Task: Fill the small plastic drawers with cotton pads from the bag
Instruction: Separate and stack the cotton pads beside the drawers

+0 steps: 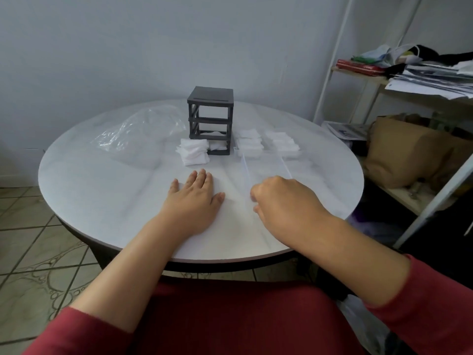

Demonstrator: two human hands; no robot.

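Centre frame, our left hand (194, 193) lies flat and released on the desk (102, 188) while our right hand (281, 198) grasps an empty clear drawer (245, 170), pulled close for filling. Loose cotton pads (193, 152) wait beside the dark drawer frame (210, 111).

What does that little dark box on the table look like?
The drawer frame is a small dark grey cube, plastic-looking, with a flat top and open slots. It stands upright on the far side of the round table. Upper slots are empty; something white shows low down. Some cotton pads lie by its front left corner.
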